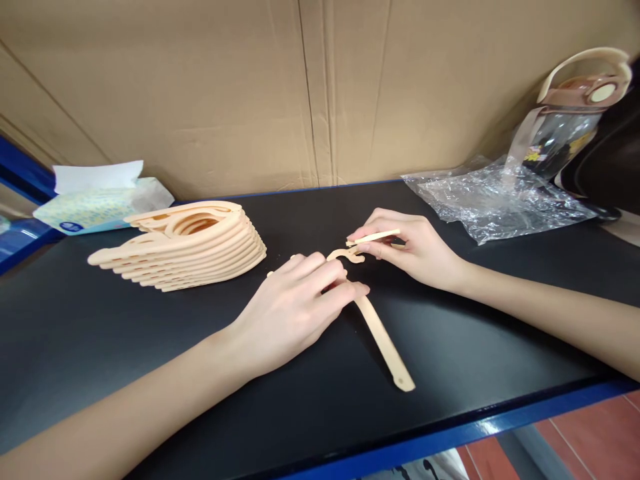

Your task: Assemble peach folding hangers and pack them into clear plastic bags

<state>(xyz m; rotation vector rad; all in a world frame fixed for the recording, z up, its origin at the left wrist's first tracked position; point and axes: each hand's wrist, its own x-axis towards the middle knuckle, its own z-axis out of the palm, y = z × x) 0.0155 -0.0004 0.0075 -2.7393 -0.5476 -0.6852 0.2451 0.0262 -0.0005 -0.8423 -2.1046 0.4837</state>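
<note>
My left hand (300,303) is closed over a beige plastic clothes hanger, its fingers hiding the middle. A long flat arm of the hanger (383,340) slants out from under the fingers towards the table's front edge. The curved hook (345,254) shows just beyond the fingertips. My right hand (400,243) pinches a slim beige strip (377,236) between thumb and fingers, close to the hook; whether the strip is joined to the hanger cannot be told. To the left stands a neat stack of matching folded beige hangers (220,250).
A tissue pack (95,210) lies at the back left. Crumpled clear plastic wrap (500,200) spreads at the back right, by a drinking bottle (565,127) with a carry handle. Cardboard (225,93) rises behind the black table (210,427), which has a blue front edge.
</note>
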